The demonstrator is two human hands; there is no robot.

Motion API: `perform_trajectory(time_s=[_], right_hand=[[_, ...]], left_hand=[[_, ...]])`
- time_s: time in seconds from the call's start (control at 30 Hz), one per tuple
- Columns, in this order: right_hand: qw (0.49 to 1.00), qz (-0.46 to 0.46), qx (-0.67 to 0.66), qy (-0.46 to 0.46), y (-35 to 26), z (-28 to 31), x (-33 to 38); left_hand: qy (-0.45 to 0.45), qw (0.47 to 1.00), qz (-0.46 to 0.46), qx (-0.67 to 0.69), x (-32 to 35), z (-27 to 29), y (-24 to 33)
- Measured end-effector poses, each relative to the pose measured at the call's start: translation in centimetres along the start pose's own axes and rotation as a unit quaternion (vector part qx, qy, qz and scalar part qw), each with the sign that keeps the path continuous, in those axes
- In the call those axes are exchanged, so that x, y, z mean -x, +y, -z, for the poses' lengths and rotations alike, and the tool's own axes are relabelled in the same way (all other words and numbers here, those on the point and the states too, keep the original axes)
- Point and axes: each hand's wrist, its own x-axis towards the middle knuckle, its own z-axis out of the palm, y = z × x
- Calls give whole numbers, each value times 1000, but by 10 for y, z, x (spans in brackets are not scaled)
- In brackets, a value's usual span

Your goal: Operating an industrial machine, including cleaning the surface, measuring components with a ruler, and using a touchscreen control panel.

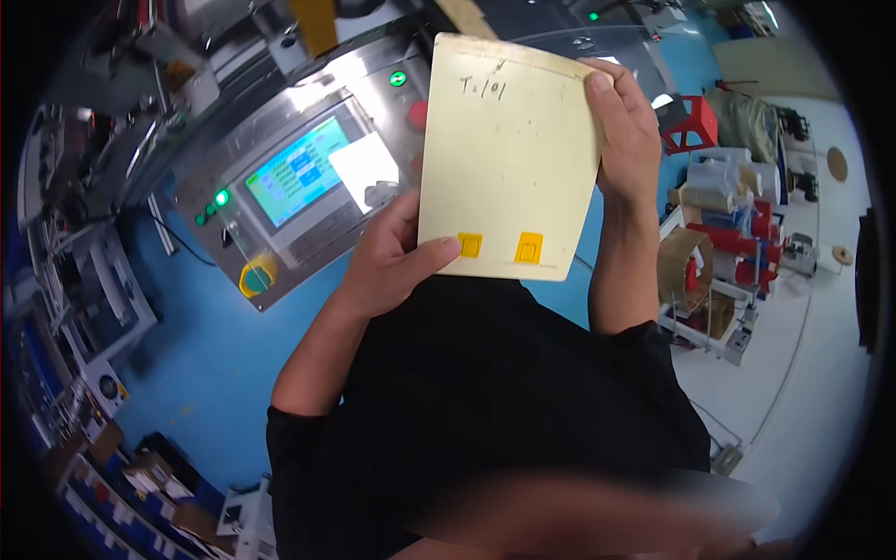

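Observation:
A flat cream-coloured board (509,159) is held up in front of my body, its broad face toward me. Handwriting runs near its top edge, and two small yellow squares sit near its lower edge. My left hand (392,257) grips the lower left edge, the thumb lying on the face beside one yellow square. At the upper right edge my right hand (627,131) is closed round the board, thumb in front. The other fingers of both hands are partly hidden behind it. A machine control panel (308,252) with a lit touchscreen (297,171) stands just left of the board.
Green lit buttons (399,79) and a round yellow-and-green knob (257,277) are on the panel. To the right are a red stool (693,124) and shelving with wrapped rolls (719,187) and a cardboard box (684,266). Blue bins (121,513) line the lower left.

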Motion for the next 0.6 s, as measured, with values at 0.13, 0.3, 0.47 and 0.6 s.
perform_trajectory(time_s=[0.13,0.3,0.47,0.6], right_hand=[[999,36,-9,23,-4,36,-14],[999,35,-24,-6,-1,96,-39],[998,7,-56,17,2,130,-60],[996,-55,-2,-63,6,155,-69]], left_hand=[[-58,998,35,0,-18,-11,2],[-54,998,13,-40,-53,-41,2],[-39,997,9,-66,-93,-67,1],[21,999,-1,-43,-129,-97,-9]])
